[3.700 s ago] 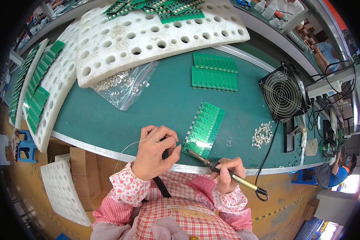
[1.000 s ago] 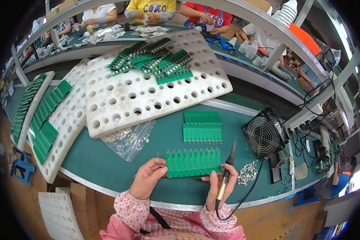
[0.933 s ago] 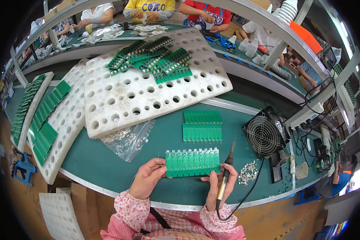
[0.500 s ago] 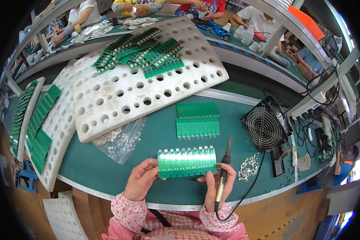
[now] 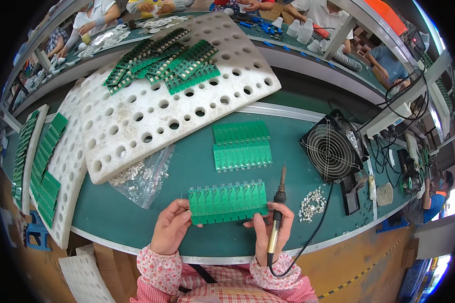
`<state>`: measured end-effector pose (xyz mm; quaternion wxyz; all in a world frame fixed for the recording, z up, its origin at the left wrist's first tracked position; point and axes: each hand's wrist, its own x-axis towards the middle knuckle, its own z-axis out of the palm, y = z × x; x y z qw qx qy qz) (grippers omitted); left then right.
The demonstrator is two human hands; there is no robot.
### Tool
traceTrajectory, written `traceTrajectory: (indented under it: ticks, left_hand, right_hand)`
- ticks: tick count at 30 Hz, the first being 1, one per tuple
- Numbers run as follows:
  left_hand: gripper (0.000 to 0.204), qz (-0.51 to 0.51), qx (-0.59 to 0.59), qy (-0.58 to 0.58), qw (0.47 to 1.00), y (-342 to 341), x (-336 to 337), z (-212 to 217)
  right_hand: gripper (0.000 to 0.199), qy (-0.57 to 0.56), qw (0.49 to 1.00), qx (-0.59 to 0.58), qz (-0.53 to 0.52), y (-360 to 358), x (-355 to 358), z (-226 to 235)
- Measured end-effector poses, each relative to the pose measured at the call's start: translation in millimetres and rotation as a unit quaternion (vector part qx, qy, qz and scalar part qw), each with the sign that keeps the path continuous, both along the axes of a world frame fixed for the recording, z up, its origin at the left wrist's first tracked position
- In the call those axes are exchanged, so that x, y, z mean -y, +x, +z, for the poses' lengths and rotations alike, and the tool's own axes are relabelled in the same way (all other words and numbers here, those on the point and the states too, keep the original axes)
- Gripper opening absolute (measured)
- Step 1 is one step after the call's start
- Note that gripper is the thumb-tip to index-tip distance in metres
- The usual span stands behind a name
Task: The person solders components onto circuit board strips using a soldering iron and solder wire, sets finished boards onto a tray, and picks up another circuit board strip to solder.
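Note:
A green circuit board panel (image 5: 228, 203) with metal pins along its far edge is held above the table near its front edge. My left hand (image 5: 171, 225) pinches its left end between thumb and fingers; a thin wire-like strand shows by the fingertips. At the right end, my right hand (image 5: 273, 230) steadies the panel with its fingertips. That same hand grips a soldering iron (image 5: 274, 227), tip pointing away from me, its black cord looping below. Beyond the held panel, two more green panels (image 5: 242, 155) lie on the green table, one behind the other.
Small metal parts (image 5: 312, 204) lie in a pile at the right, near a black fan (image 5: 328, 151). A clear bag of parts (image 5: 145, 177) lies beside a large white foam board (image 5: 151, 113) bearing stacked circuit boards (image 5: 162, 60). Other people work across the bench.
The panel has tilted, and the bright glare on it is gone. The whole view has shifted a little. Both hands keep their holds.

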<state>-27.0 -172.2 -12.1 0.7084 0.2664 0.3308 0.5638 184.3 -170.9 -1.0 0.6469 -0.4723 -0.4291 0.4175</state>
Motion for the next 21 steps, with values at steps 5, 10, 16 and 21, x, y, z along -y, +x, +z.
traceTrajectory:
  ticks: [5,10,16,21]
  left_hand:
    - [0.020,0.008,-0.003,0.000,1.000,-1.5,1.7,-3.8]
    - [0.020,0.010,0.009,0.000,1.000,-0.3,1.2,-5.1]
    - [0.018,0.017,0.024,-0.004,1.000,-1.5,-0.4,-4.6]
    - [0.017,0.023,0.030,-0.011,0.999,-1.0,-2.4,-2.9]
  right_hand:
    - [0.040,0.000,1.000,0.003,0.002,0.4,1.1,-1.7]
    - [0.041,-0.003,1.000,0.014,0.000,2.7,2.1,-6.4]
    - [0.041,0.004,0.999,0.032,-0.006,1.4,1.1,-8.5]
    - [0.041,-0.001,0.999,0.036,-0.012,-0.2,0.0,-9.8]
